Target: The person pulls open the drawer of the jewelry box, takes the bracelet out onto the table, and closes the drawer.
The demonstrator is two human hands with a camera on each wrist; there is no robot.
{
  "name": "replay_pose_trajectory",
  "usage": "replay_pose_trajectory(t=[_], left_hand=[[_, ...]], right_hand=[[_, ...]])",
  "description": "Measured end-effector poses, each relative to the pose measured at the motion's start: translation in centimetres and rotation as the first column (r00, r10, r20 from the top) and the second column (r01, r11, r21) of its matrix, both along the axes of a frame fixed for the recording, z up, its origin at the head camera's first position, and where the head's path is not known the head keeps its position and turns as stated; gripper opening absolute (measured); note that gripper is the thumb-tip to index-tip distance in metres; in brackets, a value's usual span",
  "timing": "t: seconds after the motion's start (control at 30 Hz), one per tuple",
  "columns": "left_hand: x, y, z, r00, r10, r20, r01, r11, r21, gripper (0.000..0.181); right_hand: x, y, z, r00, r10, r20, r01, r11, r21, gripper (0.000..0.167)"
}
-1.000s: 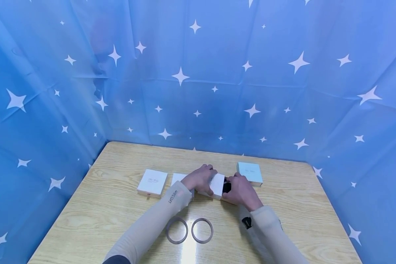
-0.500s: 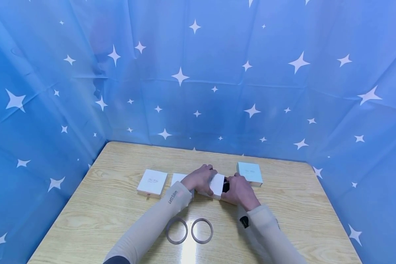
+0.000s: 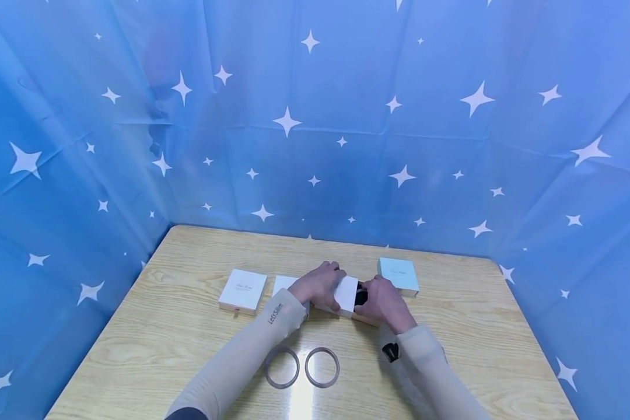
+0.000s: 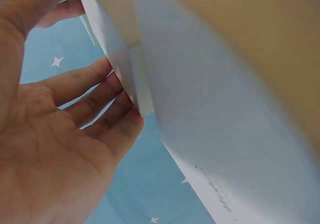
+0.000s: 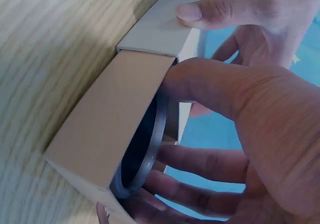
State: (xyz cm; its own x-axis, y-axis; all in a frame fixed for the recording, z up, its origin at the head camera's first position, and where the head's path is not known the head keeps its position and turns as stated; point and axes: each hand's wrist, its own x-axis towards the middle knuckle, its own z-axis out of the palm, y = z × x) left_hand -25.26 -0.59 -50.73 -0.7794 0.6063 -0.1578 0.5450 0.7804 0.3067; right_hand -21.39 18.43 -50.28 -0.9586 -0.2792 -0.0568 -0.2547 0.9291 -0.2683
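In the head view, my left hand holds the white sleeve of a slide-out box, its thumb across the near side in the right wrist view. The box's pinkish drawer sticks out to the right, with dark lining visible inside. A grey bangle sits in the drawer's opening. My right hand has its thumb at one end of the bangle and its curled fingers on the other side, holding it. Two similar bangles, a left one and a right one, lie near me.
A white box stands at the left. Another white box is partly hidden behind my left wrist. A pale green box stands behind my right hand. The wooden table meets a starry blue curtain at the back.
My right hand and wrist shift very slightly at the drawer, first left and then back right. The left hand and the boxes keep their places.
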Motion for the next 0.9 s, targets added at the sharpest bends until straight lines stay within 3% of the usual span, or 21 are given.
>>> replay_pose_trajectory(t=[0.5, 0.9], left_hand=[[0.1, 0.0, 0.0, 1.000, 0.017, 0.020, -0.017, 1.000, 0.009, 0.081], [0.0, -0.1, 0.0, 1.000, 0.011, 0.013, -0.011, 1.000, -0.002, 0.083]], right_hand=[[0.4, 0.0, -0.1, 0.996, -0.064, -0.058, 0.064, 0.998, 0.011, 0.047], [1.0, 1.3, -0.2, 0.989, -0.054, -0.140, 0.046, 0.997, -0.059, 0.047]])
